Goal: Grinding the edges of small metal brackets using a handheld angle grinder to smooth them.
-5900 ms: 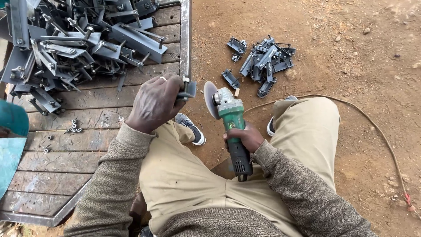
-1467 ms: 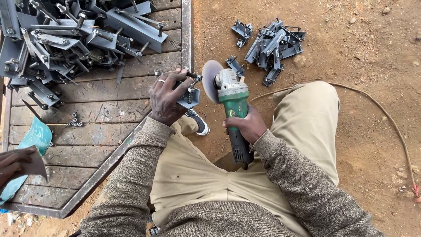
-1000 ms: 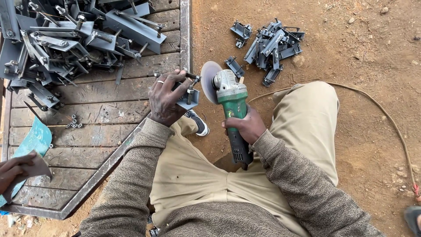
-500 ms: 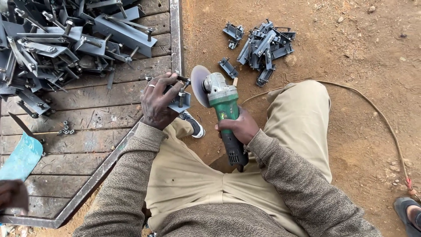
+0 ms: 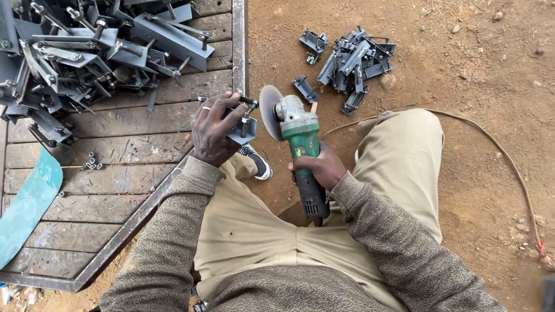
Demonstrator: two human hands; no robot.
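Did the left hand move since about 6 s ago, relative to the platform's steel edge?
Yes. The left hand went from lying flat on the planks to gripping a grey bracket at the platform's steel edge, beside the grinder disc.

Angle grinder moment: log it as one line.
left hand: holds bracket | right hand: grips angle grinder | disc beside bracket

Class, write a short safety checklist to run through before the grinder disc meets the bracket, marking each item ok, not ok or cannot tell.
1. Left hand grips the metal bracket: ok.
2. Right hand wraps the green angle grinder: ok.
3. Fingers clear of the disc: not ok, they sit close beside it.
4. Gloves worn: not ok, both hands bare.
5. Power cable clear of the disc: ok, it trails away over the dirt.
6. Disc spinning: cannot tell.
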